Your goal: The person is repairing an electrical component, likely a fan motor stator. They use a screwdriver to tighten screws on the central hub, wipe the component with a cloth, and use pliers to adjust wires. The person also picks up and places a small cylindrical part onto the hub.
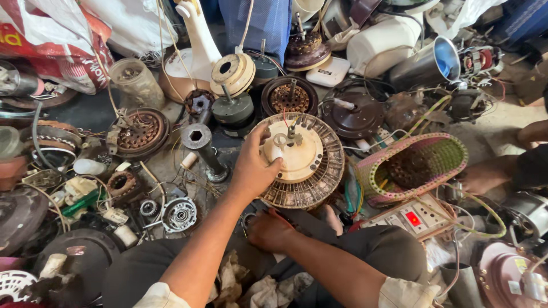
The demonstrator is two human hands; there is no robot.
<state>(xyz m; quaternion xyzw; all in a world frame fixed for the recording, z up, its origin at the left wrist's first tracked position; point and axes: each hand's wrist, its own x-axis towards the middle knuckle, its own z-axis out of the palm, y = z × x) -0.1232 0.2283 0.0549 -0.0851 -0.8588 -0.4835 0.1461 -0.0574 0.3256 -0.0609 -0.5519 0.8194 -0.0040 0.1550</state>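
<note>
Item: ceiling-fan motor [305, 171], heavy, rigid; I steady it, left hand [254, 165] gripping its cream hub [297, 157]. Right hand [269, 230] below, grip indeterminate. Woven basket [411, 166] right of both.

From my headset view I see my own two bare forearms coming up from the bottom edge. My left hand [254, 165] and right hand [269, 231] wear no gloves, rings or watch that I can make out. Each arm ends in a short, light cream sleeve [408, 292] with a rolled or hemmed cuff at the elbow. My legs are covered by dark grey trousers [365, 242], creased across the lap and knees.
</note>
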